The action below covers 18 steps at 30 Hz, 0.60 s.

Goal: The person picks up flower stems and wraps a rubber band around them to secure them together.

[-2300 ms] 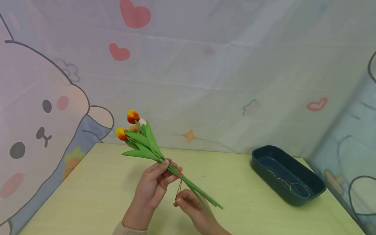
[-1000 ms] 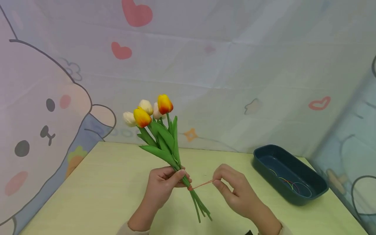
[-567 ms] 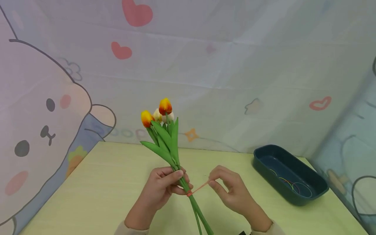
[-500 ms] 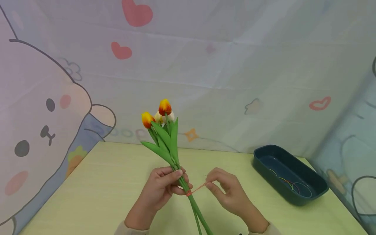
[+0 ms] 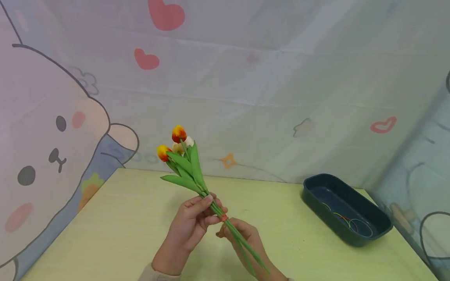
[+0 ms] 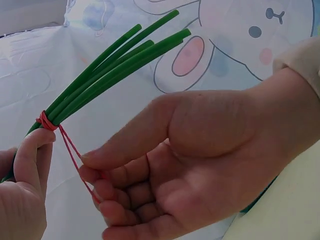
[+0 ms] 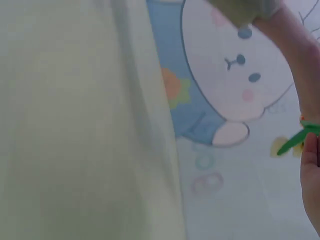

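A bunch of artificial tulips (image 5: 197, 168), orange-yellow and white, leans up to the left above the table. My left hand (image 5: 188, 222) grips its green stems between thumb and fingers. Just below that grip, a red rubber band (image 5: 224, 217) is wound round the stems. Behind the stem ends, my right hand (image 5: 251, 236) is partly covered by them. The left wrist view shows the right hand (image 6: 200, 150) pinching a stretched loop of the red band (image 6: 46, 120). In the right wrist view, only a hand (image 7: 311, 175) and a leaf (image 7: 295, 142) show at the edge.
A dark blue basin (image 5: 311, 205) stands at the right of the pale yellow table (image 5: 123, 218). Several coloured rubber bands (image 5: 346, 220) lie inside it. A printed cloth backdrop (image 5: 246, 86) hangs behind the table.
My right hand has moved left and down, from beside the stems to behind them. The tulips have tilted further left. Earlier the band was stretched out rightward from the stems.
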Available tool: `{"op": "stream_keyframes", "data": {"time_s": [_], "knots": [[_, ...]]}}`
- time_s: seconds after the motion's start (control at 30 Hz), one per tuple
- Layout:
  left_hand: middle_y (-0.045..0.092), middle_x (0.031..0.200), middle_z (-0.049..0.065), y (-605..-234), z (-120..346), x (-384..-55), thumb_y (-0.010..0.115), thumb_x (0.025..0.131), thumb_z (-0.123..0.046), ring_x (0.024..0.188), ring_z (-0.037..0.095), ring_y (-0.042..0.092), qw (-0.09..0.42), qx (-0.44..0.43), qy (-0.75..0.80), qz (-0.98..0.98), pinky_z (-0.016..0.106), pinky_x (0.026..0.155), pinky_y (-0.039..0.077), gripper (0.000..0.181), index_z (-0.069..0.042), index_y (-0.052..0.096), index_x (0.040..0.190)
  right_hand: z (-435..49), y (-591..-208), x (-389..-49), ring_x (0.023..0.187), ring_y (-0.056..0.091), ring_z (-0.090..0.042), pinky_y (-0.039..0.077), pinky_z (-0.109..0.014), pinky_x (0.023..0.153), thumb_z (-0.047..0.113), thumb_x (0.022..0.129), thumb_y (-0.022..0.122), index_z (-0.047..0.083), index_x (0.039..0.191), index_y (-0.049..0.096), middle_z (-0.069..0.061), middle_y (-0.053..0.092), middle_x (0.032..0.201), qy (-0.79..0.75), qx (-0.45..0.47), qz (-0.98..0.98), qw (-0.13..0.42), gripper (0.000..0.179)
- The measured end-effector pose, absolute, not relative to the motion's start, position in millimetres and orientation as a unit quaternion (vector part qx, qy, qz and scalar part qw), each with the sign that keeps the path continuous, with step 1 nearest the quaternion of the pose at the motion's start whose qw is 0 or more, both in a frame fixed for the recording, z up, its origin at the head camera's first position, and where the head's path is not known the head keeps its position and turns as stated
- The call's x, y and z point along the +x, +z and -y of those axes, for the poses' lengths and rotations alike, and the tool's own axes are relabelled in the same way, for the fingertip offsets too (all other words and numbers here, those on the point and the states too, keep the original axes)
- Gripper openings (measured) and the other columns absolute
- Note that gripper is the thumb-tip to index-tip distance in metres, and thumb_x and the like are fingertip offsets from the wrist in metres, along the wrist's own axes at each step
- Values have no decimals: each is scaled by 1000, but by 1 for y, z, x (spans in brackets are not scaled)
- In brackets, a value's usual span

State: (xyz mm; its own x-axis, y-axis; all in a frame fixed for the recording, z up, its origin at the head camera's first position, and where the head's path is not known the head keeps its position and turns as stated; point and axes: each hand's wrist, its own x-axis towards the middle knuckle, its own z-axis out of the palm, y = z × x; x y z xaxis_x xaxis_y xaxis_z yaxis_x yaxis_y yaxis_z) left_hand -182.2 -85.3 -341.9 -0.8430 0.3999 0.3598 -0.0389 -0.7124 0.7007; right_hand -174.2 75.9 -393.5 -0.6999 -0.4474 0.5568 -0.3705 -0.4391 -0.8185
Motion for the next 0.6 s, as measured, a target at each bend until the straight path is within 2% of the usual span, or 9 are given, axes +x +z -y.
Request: {"op": "stream_keyframes", "data": {"time_s": [0.07, 0.2, 0.33, 0.5, 0.6], "knots": [[65, 86, 4, -342, 85, -182, 36, 97, -5, 84, 15, 66, 115, 244, 894, -358, 19, 71, 55, 27, -7, 62, 92, -69, -394, -167, 97, 51, -8, 44, -27, 92, 6, 96, 37, 16, 98, 59, 9, 57, 95, -782, -360, -506, 58, 24], [66, 87, 4, -342, 83, -181, 40, 96, -6, 83, 16, 66, 85, 228, 896, -372, 20, 72, 55, 24, -7, 64, 91, -58, -398, -155, 96, 51, -5, 44, -24, 95, 7, 98, 32, 17, 97, 57, 10, 55, 95, -830, -317, -445, 109, 27], [67, 85, 6, -342, 80, -180, 45, 94, -5, 79, 19, 67, 20, 222, 887, -405, 24, 72, 55, 21, -5, 66, 89, -49, -396, -141, 90, 56, -5, 45, -23, 95, 16, 96, 42, 20, 91, 61, 10, 59, 90, -885, -193, -399, 144, 21], [67, 81, 9, -344, 76, -180, 53, 89, -6, 74, 26, 67, -89, 204, 856, -466, 32, 69, 57, 14, 2, 65, 88, -42, -387, -124, 88, 60, -10, 47, -26, 93, 20, 90, 55, 17, 86, 63, 4, 62, 89, -907, -73, -395, 126, 9], [67, 78, 9, -345, 73, -180, 58, 87, -7, 73, 27, 67, -134, 182, 833, -505, 35, 66, 57, 17, 10, 62, 87, -42, -381, -119, 90, 61, -13, 48, -27, 91, 21, 87, 59, 12, 88, 63, 1, 62, 91, -892, -34, -440, 100, 10]]}}
